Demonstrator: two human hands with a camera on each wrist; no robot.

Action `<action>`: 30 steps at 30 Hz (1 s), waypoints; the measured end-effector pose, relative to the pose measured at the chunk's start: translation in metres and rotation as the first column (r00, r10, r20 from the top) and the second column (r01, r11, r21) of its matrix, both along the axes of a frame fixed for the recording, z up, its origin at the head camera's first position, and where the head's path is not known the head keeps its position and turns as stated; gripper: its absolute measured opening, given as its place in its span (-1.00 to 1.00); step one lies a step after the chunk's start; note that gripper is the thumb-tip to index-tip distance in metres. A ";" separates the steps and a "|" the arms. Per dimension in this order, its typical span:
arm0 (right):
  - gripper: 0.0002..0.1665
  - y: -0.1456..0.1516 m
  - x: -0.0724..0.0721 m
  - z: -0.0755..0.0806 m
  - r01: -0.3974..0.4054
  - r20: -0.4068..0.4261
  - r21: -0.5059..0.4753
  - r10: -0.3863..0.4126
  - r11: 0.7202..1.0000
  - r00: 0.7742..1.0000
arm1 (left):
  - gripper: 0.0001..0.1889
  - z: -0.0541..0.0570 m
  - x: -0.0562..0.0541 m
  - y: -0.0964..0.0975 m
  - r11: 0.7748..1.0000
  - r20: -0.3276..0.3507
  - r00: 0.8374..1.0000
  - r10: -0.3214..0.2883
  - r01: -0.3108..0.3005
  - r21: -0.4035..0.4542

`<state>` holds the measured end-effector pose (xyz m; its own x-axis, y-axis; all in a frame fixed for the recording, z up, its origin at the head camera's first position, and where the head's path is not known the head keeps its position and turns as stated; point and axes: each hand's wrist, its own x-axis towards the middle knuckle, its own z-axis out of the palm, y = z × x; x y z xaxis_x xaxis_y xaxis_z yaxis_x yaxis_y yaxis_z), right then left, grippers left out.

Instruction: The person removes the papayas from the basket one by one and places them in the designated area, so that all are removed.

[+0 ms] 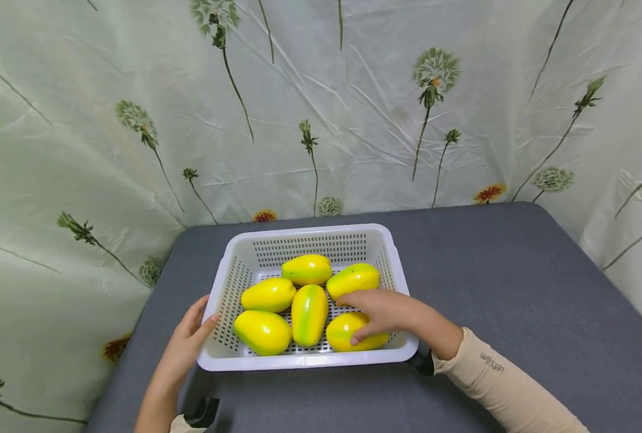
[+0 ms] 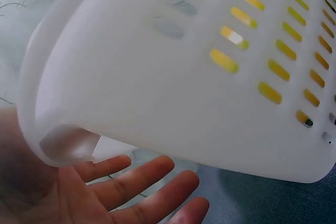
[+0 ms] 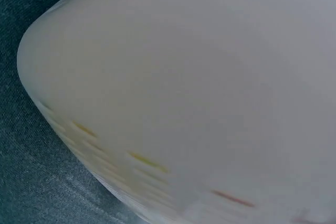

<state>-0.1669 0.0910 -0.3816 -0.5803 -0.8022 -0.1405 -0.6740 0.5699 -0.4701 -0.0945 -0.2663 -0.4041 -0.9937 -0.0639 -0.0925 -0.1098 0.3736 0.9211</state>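
Note:
A white slotted plastic basket holds several glossy yellow-green mangoes. My right hand reaches over the basket's right side, its thumb lying on the front right mango. Its forefinger stretches past that mango's far side, overlapping the back right mango; the other fingers are hidden. At the basket's left end is my left hand, thumb over the rim. In the left wrist view its straight, spread fingers extend below the rim outside the basket wall. The right wrist view shows mostly blurred basket wall.
The basket stands on a dark grey cloth-covered table. Behind and to the left hangs a pale curtain printed with dandelions. Other mangoes lie at the front left, middle, left and back.

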 end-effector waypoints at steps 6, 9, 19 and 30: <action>-0.41 0.000 -0.001 -0.001 -0.014 -0.011 0.015 0.015 1.000 1.000 | -0.37 -0.002 0.000 0.002 0.999 0.007 0.999 0.034 -0.033 -0.012; -0.43 0.001 0.000 -0.001 -0.020 -0.006 -0.001 0.020 1.000 1.000 | -0.37 -0.004 0.001 0.003 0.999 -0.001 0.999 0.050 -0.050 0.001; -0.33 0.007 0.003 -0.001 0.018 -0.043 -0.158 -0.025 0.987 0.999 | -0.41 -0.004 0.002 0.003 0.992 -0.004 0.997 0.075 -0.074 0.105; -0.26 0.015 0.007 0.001 0.037 -0.230 -0.375 -0.132 0.926 0.964 | -0.40 -0.004 0.002 0.003 0.987 -0.005 0.997 0.079 -0.077 0.143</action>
